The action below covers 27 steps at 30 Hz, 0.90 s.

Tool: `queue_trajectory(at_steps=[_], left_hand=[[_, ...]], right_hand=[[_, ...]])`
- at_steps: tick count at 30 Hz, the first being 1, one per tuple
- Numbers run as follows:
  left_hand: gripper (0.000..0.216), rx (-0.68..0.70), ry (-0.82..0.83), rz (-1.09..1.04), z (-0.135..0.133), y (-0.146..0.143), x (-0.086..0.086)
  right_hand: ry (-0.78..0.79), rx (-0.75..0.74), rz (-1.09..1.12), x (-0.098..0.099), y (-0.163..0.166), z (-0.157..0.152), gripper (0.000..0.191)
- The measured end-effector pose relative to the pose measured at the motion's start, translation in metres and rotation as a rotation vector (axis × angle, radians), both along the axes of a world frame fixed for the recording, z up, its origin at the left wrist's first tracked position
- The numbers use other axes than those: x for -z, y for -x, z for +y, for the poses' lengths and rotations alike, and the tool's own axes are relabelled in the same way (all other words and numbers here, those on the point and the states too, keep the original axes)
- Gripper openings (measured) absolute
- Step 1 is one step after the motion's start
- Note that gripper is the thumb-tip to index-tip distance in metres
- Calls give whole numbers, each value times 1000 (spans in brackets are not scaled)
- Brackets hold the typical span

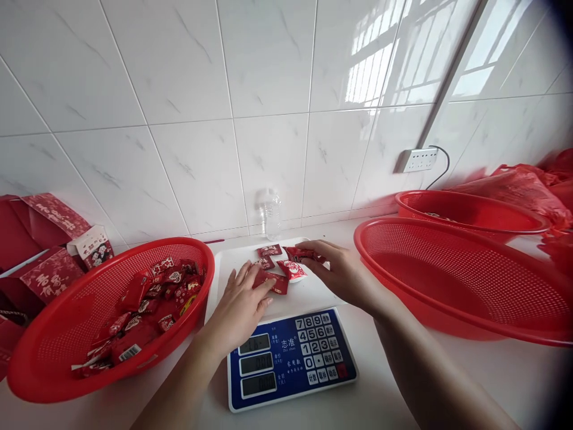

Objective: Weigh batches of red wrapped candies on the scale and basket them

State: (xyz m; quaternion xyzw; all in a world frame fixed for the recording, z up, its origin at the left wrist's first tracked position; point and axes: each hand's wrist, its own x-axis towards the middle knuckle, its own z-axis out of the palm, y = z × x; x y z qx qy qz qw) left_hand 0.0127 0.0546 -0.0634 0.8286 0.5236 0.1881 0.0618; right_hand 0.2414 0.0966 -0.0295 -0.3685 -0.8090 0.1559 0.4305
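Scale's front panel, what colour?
Blue front panel with white keys; the head view shows it clearly.

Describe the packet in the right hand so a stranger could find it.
Find the blue-faced scale between the red baskets; several red packets lie on its white tray. It is the dark red packet at the tray's far right, the only one pinched by the right hand; the left hand touches a nearer one.
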Motion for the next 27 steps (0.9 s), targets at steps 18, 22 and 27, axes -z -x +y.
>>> queue_trajectory(at_steps=[18, 22, 27], left_hand=[[36, -93, 26, -397, 1, 9, -18], [38, 2, 120, -506, -16, 3, -39], [19, 231, 150, -334, -52, -11, -58]], right_hand=[[63, 49, 97, -6, -1, -3, 24], [190, -254, 130, -23, -2, -26, 19], [236, -512, -68, -34, -9, -60, 20]])
